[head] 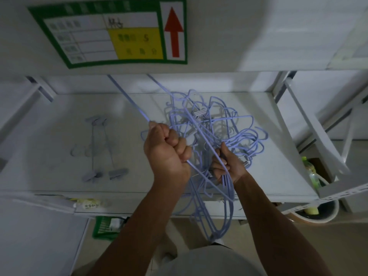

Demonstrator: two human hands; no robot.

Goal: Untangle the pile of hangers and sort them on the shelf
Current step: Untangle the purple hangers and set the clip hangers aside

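Two hands on the blue stuff rn: left hand (167,154) is a tight fist round one long blue hanger bar (129,99) that runs up-left toward the back of the shelf (59,140), and right hand (227,166) has its fingers curled round a few wires at the near side of the tangled pile of blue hangers (215,126). Pile sits on the right half of the shelf w/ some loops hanging over the front edge, while a couple of grey clip hangers (101,150) lie flat on the left side, well apart from it.
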